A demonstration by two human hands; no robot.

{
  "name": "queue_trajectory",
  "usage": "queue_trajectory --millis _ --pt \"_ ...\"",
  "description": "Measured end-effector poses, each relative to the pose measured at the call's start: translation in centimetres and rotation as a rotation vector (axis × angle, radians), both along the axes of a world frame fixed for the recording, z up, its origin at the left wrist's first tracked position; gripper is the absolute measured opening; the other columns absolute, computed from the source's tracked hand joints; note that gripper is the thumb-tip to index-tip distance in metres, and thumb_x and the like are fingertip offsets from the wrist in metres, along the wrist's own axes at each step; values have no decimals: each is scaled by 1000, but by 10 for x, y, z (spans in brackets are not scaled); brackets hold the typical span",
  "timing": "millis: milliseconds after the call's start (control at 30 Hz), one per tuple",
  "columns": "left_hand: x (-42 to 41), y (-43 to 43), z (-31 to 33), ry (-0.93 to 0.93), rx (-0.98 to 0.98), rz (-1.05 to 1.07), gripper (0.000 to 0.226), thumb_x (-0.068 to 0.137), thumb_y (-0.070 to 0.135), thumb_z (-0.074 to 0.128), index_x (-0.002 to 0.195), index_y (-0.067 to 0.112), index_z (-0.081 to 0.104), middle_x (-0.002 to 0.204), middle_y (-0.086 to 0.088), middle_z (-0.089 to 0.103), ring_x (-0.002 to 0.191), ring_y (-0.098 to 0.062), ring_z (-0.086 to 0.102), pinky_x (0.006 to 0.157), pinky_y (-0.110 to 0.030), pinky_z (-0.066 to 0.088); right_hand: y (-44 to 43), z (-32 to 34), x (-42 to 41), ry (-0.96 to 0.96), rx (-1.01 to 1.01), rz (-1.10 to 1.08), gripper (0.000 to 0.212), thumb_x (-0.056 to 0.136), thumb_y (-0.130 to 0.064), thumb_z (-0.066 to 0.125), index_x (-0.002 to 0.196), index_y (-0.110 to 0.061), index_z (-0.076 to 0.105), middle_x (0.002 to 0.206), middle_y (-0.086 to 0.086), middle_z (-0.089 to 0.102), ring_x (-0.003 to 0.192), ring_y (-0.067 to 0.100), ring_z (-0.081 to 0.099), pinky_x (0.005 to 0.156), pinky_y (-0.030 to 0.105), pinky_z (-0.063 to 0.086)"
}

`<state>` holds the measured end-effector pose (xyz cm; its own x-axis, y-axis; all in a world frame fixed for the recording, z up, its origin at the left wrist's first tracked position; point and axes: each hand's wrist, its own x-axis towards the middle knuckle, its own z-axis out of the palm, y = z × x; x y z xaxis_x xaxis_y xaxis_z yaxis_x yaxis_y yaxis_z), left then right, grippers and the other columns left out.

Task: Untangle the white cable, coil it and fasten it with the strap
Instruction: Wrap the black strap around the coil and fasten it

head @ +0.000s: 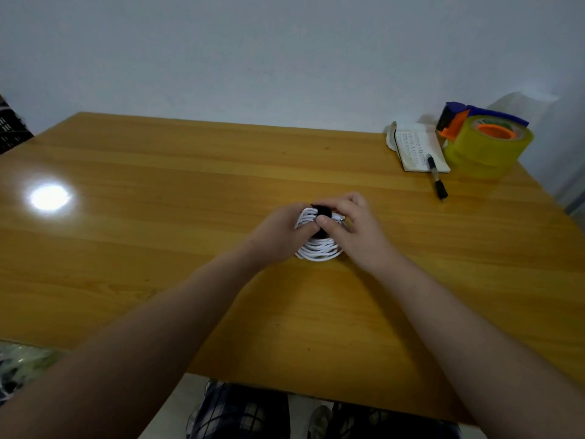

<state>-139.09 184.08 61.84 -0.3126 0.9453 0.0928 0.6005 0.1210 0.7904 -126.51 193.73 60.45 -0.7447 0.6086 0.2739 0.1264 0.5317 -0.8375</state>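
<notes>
The white cable (pixel 318 251) lies wound in a coil near the middle of the wooden table (pixel 158 217). A black strap (pixel 322 211) wraps across the coil's middle. My left hand (pixel 278 236) grips the coil's left side, fingers curled round the strands. My right hand (pixel 351 223) holds the right side, its thumb pressing on the strap. A metal plug tip shows between the right hand's fingers. The coil's sides are hidden under both hands.
At the back right lie a small notebook (pixel 418 150) with a black pen (pixel 438 182) and a yellow tape roll in a blue and orange dispenser (pixel 487 141). A lamp glare spot (pixel 49 198) shines on the table's left. A dark crate (pixel 9 128) stands off the left edge.
</notes>
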Motion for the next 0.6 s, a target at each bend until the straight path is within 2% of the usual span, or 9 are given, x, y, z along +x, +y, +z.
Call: queue_trajectory --millis 67,133,233,333,433,500,600 --pt "-3 2 3 54 -2 -22 26 95 22 53 115 7 60 104 -5 67 94 -17 63 83 -35 51 5 2 1 -32 14 22 32 88 -16 63 120 -14 62 118 -1 43 114 12 46 96 35 46" --pt "-4 3 7 94 -22 -35 24 95 18 51 116 6 58 102 -2 63 93 -16 60 77 -28 45 7 4 5 -66 -61 90 35 88 -11 62 122 -14 57 124 0 51 117 14 51 99 37 46" --pt "-4 7 10 183 -63 -77 24 96 17 50 118 8 53 101 -2 57 94 -18 56 75 -27 40 4 9 4 -83 -251 151 38 85 -1 59 116 -19 45 115 0 60 100 15 61 87 36 51" --pt "-4 8 10 243 -94 -103 22 96 17 49 116 7 49 106 -10 60 97 -25 57 77 -33 43 3 13 -3 -154 -173 105 38 83 0 57 112 -20 43 108 3 60 92 24 61 77 41 51" --pt "-7 8 15 346 -130 -122 22 97 19 46 115 5 45 105 -12 61 96 -30 57 77 -37 40 3 14 -9 -195 -205 53 36 84 -4 58 113 -21 46 110 10 60 93 31 62 76 46 51" --pt "-7 10 19 448 -133 -134 24 97 20 44 117 6 43 108 -13 62 97 -32 57 75 -36 36 3 13 -12 -172 -283 37 36 85 -2 58 116 -18 47 111 12 60 89 25 61 73 39 50" --pt "-7 11 23 531 -132 -137 27 97 20 44 120 6 43 112 -13 61 99 -32 55 73 -31 30 3 15 -12 -142 -319 51 33 86 3 56 115 -12 50 99 7 61 83 17 58 69 28 47"
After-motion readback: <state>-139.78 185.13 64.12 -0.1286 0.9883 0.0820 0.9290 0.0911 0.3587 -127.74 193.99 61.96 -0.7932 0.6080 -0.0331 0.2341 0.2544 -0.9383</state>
